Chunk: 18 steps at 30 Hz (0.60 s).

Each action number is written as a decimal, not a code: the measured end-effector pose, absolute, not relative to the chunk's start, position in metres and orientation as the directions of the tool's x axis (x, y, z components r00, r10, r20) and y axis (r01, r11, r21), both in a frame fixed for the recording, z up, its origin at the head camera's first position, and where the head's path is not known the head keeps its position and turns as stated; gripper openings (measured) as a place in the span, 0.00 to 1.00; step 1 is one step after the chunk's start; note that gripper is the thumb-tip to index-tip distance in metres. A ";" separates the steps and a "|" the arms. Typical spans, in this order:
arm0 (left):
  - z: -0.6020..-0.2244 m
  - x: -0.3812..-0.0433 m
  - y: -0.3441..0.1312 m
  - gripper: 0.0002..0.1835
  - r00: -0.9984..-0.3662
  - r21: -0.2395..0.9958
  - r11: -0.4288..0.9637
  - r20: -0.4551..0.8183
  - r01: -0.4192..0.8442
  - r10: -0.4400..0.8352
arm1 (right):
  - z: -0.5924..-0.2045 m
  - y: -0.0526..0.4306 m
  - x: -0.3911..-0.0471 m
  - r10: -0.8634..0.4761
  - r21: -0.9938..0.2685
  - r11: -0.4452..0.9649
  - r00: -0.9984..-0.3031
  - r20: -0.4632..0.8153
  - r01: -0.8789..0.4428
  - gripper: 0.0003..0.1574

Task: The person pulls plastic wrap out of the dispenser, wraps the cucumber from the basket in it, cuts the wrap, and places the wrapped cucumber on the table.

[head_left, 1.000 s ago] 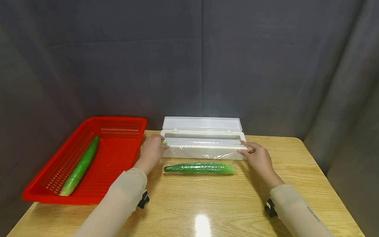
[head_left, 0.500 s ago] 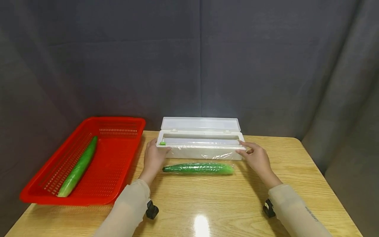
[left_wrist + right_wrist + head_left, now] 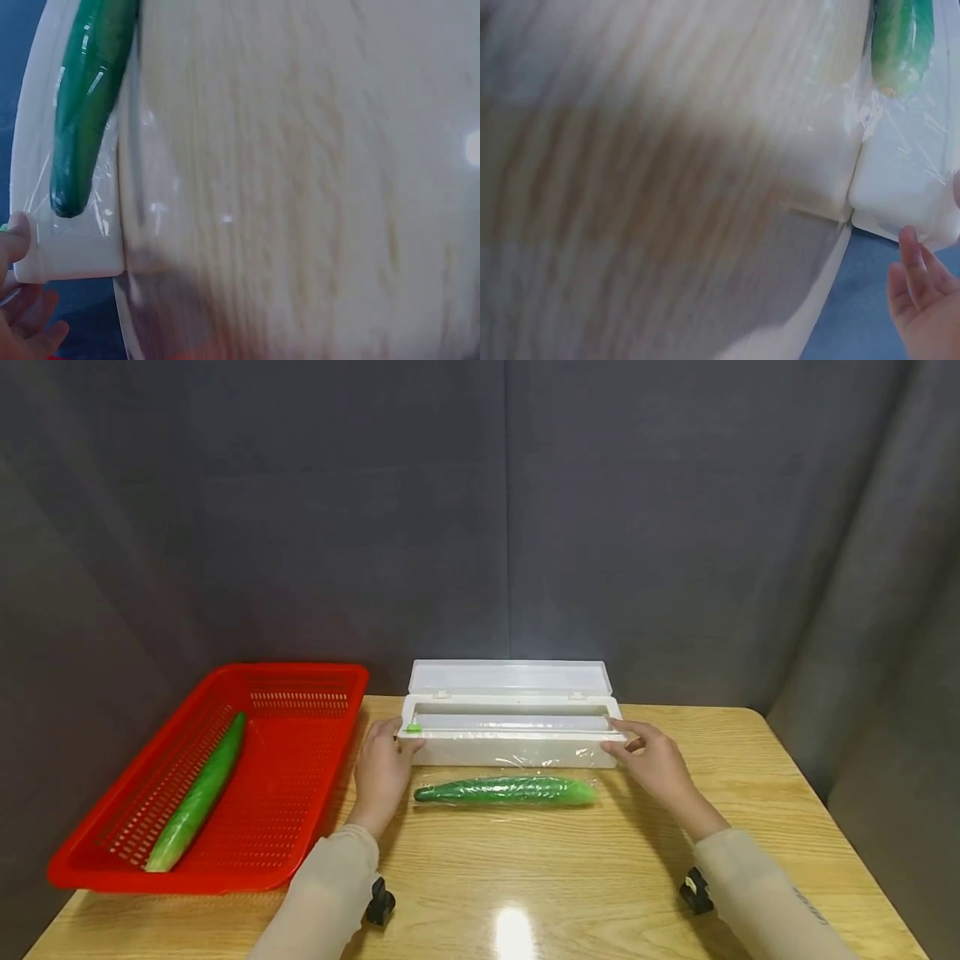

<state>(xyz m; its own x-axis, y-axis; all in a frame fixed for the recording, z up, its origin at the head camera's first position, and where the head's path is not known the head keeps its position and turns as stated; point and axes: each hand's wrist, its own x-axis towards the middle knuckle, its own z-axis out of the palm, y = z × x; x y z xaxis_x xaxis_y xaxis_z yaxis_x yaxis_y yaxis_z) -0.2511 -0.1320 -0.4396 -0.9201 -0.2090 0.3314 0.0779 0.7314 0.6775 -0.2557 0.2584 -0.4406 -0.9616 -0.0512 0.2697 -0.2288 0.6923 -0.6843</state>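
A white cling film box (image 3: 517, 750) stands at the back of the table, its clear lid (image 3: 510, 677) tipped up and a film roll (image 3: 510, 722) inside. Clear film runs from its front over a cucumber (image 3: 506, 791) lying just before it. My left hand (image 3: 382, 768) holds the box's left end, thumb on the front, beside a small green slider (image 3: 414, 727). In the left wrist view its other fingers (image 3: 46, 339) curl past that end. My right hand (image 3: 651, 760) pinches the right front corner, index finger on top and thumb on the front.
A red plastic basket (image 3: 217, 883) stands on the left of the wooden table (image 3: 600, 877), with a second cucumber (image 3: 198, 797) lying along its left side. A grey curtain (image 3: 510, 527) hangs right behind the table.
My left hand has come off the green slider and shifted to grip the box's left end from outside. The right hand stays at the right corner.
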 end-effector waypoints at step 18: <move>-0.443 -0.251 -0.138 0.29 -0.898 0.644 0.765 0.347 0.019 -0.271 | -0.394 0.183 -0.261 -0.258 -0.409 0.790 -0.853 0.453 -0.456 0.17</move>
<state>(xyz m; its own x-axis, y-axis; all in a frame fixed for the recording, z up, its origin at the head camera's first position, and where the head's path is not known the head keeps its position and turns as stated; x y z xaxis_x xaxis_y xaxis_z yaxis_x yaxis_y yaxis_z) -0.2512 -0.1378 -0.4430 -0.8978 -0.2707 0.3475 0.0188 0.7646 0.6442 -0.2607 0.1826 -0.3939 -0.8534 -0.2580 0.4529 -0.4562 0.7901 -0.4095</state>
